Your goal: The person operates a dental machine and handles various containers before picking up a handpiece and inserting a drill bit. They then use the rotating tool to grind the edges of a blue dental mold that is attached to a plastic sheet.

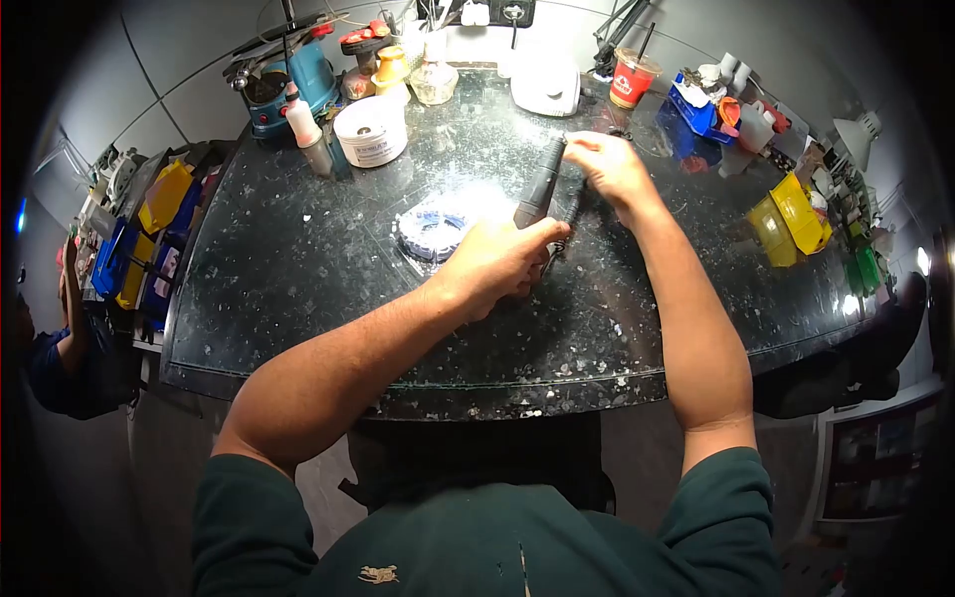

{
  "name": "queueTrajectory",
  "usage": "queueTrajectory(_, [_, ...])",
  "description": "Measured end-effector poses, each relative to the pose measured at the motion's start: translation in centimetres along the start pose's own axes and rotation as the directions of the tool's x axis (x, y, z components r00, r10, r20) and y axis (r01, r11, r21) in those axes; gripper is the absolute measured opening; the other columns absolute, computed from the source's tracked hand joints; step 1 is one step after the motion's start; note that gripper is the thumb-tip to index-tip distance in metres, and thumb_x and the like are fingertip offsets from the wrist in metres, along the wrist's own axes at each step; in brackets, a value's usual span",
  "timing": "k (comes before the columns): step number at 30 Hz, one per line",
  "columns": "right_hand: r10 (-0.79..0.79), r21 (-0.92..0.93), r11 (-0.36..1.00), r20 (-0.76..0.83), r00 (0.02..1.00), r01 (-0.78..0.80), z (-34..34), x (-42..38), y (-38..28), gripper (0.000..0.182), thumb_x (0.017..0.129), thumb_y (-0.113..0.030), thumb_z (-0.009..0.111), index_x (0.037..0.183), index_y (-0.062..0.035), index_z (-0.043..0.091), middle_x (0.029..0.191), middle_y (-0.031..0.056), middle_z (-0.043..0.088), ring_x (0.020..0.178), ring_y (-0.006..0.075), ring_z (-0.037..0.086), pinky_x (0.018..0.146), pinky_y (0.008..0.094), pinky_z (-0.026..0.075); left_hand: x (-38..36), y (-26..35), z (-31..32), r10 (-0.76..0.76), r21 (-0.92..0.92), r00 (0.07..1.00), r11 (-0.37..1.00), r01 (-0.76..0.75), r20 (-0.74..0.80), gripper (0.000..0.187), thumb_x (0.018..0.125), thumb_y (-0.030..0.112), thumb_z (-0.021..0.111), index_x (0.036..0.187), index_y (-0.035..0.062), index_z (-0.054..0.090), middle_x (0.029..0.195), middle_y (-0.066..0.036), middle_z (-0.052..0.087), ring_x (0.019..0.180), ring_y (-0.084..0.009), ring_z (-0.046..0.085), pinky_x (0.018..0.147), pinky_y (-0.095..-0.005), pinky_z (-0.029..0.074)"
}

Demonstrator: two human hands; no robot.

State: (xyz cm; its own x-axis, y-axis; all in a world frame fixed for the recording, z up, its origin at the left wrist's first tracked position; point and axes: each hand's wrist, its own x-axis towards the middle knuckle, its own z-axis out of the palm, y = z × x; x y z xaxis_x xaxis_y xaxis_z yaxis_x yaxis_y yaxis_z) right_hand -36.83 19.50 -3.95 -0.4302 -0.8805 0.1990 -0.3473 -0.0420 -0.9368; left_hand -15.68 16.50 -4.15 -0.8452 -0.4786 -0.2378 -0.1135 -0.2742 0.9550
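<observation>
A black tool [543,181], long and round like a fat pen, is held over the counter [298,289], to the right of a bright blue-and-white ring [413,242]. Its lower part is wrapped by the left hand [502,257], with the fingers curled tight. The fingertips of the right hand [609,167] are brought close together at the tool's top end; whether a tiny part is pinched there cannot be told. The tool looks hard and stiff, not too heavy, and perhaps a bit slippery where it is smooth. It is best gripped around its thick middle, and its thin tip should be touched gently, as it may be easily hurt. Small writing is printed on the white tub [373,149], and a white mark is shown on the red cup [629,86], but neither can be read.
</observation>
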Motion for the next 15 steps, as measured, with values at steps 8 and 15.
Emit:
queueTrajectory(8, [-0.020,0.068,0.998,0.016,1.000,0.019,0.3,0.3,-1.4,0.025,0.097,-0.006,0.051,0.120,0.0000,0.058,0.086,0.0030,0.057,0.078,0.0124,0.056,0.074,0.0257,0.049,0.2,0.0,-0.2,0.016,-0.111,0.999,0.994,-0.013,0.029,0.031,0.091,0.027,0.067,0.071,0.0135,0.048,0.058,0.006,0.040,0.044,-0.0045,0.034,0.040,-0.0224,0.025])
queueTrajectory(15, [-0.191,0.437,0.879,-0.046,0.981,0.191,0.6,-0.9,-4.0,0.028,0.102,-0.015,0.052,0.124,0.0005,0.056,0.110,0.0166,0.070,0.101,0.0227,0.070,0.089,0.0330,0.057,0.3,-0.2,-0.4,0.003,-0.121,0.999,0.993,0.002,0.042,0.027,0.091,0.026,0.067,0.074,0.0123,0.051,0.058,0.006,0.041,0.044,-0.0042,0.035,0.039,-0.0219,0.026])
